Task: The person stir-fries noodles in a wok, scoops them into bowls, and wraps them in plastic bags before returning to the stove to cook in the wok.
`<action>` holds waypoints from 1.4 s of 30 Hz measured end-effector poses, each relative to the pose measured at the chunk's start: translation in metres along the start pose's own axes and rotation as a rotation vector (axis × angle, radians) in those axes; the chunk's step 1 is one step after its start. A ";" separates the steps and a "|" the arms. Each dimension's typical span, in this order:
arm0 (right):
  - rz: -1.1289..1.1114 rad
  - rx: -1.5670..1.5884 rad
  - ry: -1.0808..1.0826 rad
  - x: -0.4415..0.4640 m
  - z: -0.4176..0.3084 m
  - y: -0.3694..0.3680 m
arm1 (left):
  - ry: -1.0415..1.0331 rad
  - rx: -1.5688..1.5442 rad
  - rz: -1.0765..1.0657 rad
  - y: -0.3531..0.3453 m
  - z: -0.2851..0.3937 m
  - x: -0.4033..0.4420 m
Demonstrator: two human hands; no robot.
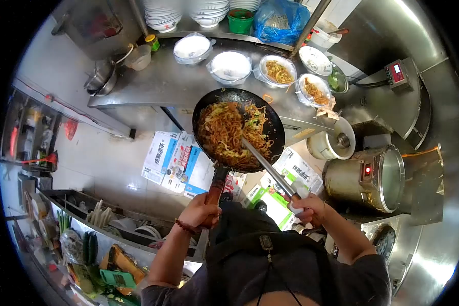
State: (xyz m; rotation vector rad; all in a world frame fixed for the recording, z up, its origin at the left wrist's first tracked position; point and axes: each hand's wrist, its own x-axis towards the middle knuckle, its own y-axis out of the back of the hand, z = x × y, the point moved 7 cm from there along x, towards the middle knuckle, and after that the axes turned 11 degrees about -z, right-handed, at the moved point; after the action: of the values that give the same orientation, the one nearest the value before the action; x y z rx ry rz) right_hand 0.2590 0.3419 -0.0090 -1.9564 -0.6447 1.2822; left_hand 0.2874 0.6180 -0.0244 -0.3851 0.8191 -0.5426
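Left grip [199,211] was closed around the wok handle [217,189]; right grip [311,209] clasped a metal utensil [269,170] reaching the noodles [222,130].

From my end, I could reach along the counter [155,84] between the stacked pans [103,81] and the wok [274,131], but farther right I'd meet the plastic-lined bowls [231,68], then the white bucket [319,149] and the steel pot [343,178].

At 10 o'clock, steel pans [102,79] rest on the worktop [153,84]. Bowl stacks [163,18] stand at 11, a green tub [240,21] at 12, a blue plastic bag [280,21] at 1. A steel pot with red digits [341,181] sits at 3; printed cardboard [160,160] covers floor [104,163] at 9.
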 end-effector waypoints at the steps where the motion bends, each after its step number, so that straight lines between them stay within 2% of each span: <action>1: 0.011 -0.022 0.033 -0.008 -0.002 -0.006 | -0.006 -0.014 -0.004 -0.001 0.000 -0.001; 5: 0.216 -0.173 0.033 -0.038 0.000 -0.015 | -0.029 -0.108 -0.031 0.000 -0.004 0.000; 10: 0.252 -0.151 0.085 -0.071 -0.006 -0.043 | -0.042 -0.141 -0.051 0.003 -0.005 0.001; 12: 0.349 -0.201 0.092 -0.081 -0.014 -0.057 | -0.028 -0.139 -0.053 0.001 -0.006 0.000; 14: 0.242 -0.178 0.100 -0.088 -0.020 -0.062 | -0.051 -0.156 -0.013 0.002 -0.004 -0.001; 16: 0.155 -0.039 0.062 -0.095 -0.024 -0.065 | -0.054 -0.158 -0.019 0.004 -0.004 -0.001; 17: 0.042 0.092 0.071 -0.094 -0.027 -0.067 | -0.054 -0.158 -0.025 0.005 -0.004 -0.001; 18: 0.038 0.157 0.062 -0.095 -0.034 -0.077 | -0.059 -0.162 -0.024 0.008 -0.004 -0.001; 21: -0.179 0.127 0.118 -0.085 -0.064 -0.092 | -0.036 -0.126 -0.042 0.014 -0.006 0.003; 22: -0.139 0.103 0.155 -0.082 -0.075 -0.094 | -0.016 -0.113 -0.037 0.016 -0.009 0.003; 24: 0.019 -0.135 0.241 -0.064 -0.103 -0.098 | -0.007 -0.100 -0.029 0.018 -0.007 0.005; 26: 0.338 -0.423 0.323 -0.041 -0.130 -0.098 | -0.009 -0.135 -0.073 0.013 -0.006 0.001; 30: 0.567 -0.842 0.353 0.053 -0.173 -0.062 | -0.021 -0.159 -0.035 0.012 -0.001 -0.002; 32: 0.822 -1.377 0.225 0.089 -0.195 -0.047 | -0.039 -0.176 -0.058 0.015 -0.004 0.000; 33: 0.820 -1.378 0.224 0.107 -0.200 -0.006 | -0.057 -0.189 -0.082 0.015 -0.005 0.001; 34: 0.806 -1.688 0.434 0.122 -0.211 0.028 | -0.055 -0.190 -0.081 0.017 -0.005 0.001; 36: 0.771 -1.986 0.653 0.125 -0.208 0.018 | -0.054 -0.230 -0.082 0.019 -0.007 0.001; 38: 1.269 -2.145 0.039 0.111 -0.205 0.044 | -0.066 -0.225 -0.094 0.025 -0.015 0.005; 39: 1.292 -2.056 0.106 0.095 -0.206 0.075 | -0.090 -0.217 -0.103 0.027 -0.016 0.007; 41: 1.017 -1.241 0.420 0.050 -0.186 0.115 | -0.065 -0.219 -0.090 0.024 -0.008 0.002; 42: 0.870 -0.935 0.487 0.026 -0.161 0.093 | -0.043 -0.218 -0.078 0.022 -0.007 -0.001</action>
State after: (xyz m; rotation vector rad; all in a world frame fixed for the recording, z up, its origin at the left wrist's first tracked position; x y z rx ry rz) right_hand 0.4199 0.2563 -0.0538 -3.4245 -0.0891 0.8920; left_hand 0.2879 0.6355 -0.0398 -0.6289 0.8264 -0.5166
